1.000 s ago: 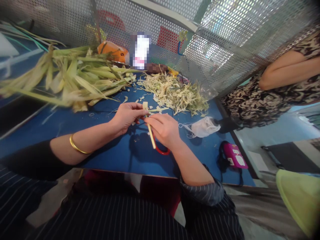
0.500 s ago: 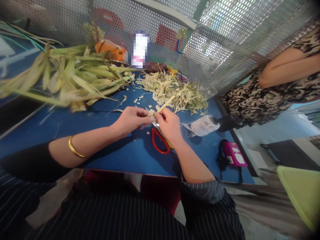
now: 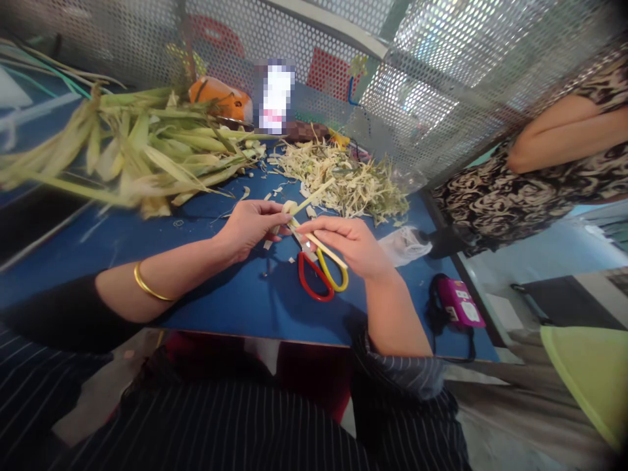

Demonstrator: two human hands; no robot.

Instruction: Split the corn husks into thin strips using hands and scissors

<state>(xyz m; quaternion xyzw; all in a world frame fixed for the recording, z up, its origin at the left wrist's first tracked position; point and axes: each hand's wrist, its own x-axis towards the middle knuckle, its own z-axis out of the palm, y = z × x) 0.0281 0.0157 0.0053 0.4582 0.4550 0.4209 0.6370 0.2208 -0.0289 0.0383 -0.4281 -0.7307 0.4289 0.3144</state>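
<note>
My left hand [image 3: 252, 226] pinches a small folded piece of pale husk strip [image 3: 289, 208] between thumb and fingertips. One strip end [image 3: 316, 194] sticks out from it, up and to the right. My right hand [image 3: 350, 241] is closed on another pale husk strip [image 3: 331, 252], which runs down to the right below its fingers. Under the hands, scissors [image 3: 314, 288] with one red and one yellow handle lie on the blue table [image 3: 216, 304]; their blades are partly hidden. Small cut scraps lie around them.
Long dried corn husks [image 3: 142, 147] are heaped at the left. Shredded trimmings [image 3: 343, 173] form a pile behind my hands. A lit phone [image 3: 275, 98] stands at the back. White string [image 3: 405, 245] and a magenta box [image 3: 460, 302] lie at the right. A person [image 3: 554, 140] stands beyond.
My right hand has moved right and turned, drawing one strip down toward me across the scissors. The folded piece in my left hand has risen slightly left. The yellow handle shows more now.
</note>
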